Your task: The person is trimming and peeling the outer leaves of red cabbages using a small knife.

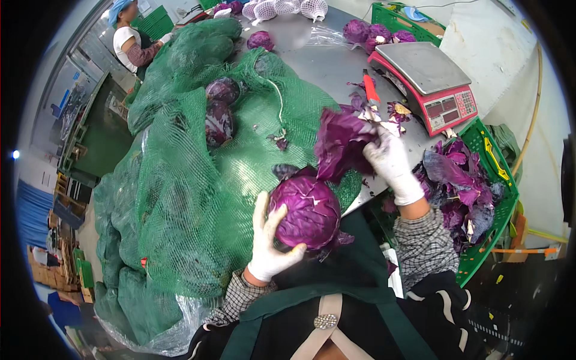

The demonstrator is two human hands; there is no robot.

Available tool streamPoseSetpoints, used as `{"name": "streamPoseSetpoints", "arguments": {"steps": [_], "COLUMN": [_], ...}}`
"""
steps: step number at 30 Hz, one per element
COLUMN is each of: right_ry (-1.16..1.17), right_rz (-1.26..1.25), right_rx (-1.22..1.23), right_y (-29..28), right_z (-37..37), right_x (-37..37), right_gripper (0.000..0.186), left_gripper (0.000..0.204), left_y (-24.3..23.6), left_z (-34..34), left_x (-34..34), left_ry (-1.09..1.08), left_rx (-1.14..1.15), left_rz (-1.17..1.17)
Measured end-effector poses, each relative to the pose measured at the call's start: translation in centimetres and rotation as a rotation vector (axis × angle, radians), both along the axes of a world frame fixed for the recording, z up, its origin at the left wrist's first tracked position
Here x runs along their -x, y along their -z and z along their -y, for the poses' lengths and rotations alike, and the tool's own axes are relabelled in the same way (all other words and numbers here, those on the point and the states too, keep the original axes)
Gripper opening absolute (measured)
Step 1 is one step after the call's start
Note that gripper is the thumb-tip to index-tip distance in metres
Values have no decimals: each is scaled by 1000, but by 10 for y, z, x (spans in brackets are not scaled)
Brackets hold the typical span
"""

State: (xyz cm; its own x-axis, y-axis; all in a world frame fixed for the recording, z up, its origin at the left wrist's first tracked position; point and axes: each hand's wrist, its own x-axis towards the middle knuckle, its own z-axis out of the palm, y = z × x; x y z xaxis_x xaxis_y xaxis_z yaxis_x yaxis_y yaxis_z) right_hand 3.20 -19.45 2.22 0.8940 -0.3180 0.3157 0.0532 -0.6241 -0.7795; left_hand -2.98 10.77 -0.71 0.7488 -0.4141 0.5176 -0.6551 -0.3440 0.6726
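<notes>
A red cabbage (307, 211) sits before me at the near edge of the green mesh sack (264, 162). My white-gloved left hand (271, 240) grips its left side, thumb underneath and fingers spread along it. In my right hand (389, 161), also gloved, loose purple outer leaves (342, 144) are pinched just above and right of the cabbage; whether they still touch it I cannot tell. Two more red cabbages, an upper one (222, 91) and a lower one (219, 123), lie in the mouth of the sack. A knife with a red handle (370, 87) rests on the metal table beyond my right hand.
Filled mesh sacks (174, 210) are heaped along the left. A red scale (426, 84) stands at the right, above a green crate (501, 204) of discarded leaves (462, 180). Several cabbages (379, 35) sit at the back beside another crate. Another person (133, 45) stands far left.
</notes>
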Motion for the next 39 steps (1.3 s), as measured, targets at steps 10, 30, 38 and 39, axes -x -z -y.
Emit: {"name": "streamPoseSetpoints", "arguments": {"steps": [10,30,38,39], "right_ry": [380,-483,-7,162], "right_rz": [5,-440,-174,-131], "right_rx": [368,-776,-146,133], "right_y": [-89,-3,-13,10], "right_z": [111,-31,31,77], "right_x": [140,77,96,109], "right_gripper": [44,42,31,38], "left_gripper": [69,73,74,73], "left_y": [-33,-29,0,2], "left_z": [39,39,-1,4], "left_x": [-17,-35,-42,-45], "left_ry": [82,-86,-132,-141], "left_rx": [-104,62,661,726], "left_rz": [61,-212,-825,-903]}}
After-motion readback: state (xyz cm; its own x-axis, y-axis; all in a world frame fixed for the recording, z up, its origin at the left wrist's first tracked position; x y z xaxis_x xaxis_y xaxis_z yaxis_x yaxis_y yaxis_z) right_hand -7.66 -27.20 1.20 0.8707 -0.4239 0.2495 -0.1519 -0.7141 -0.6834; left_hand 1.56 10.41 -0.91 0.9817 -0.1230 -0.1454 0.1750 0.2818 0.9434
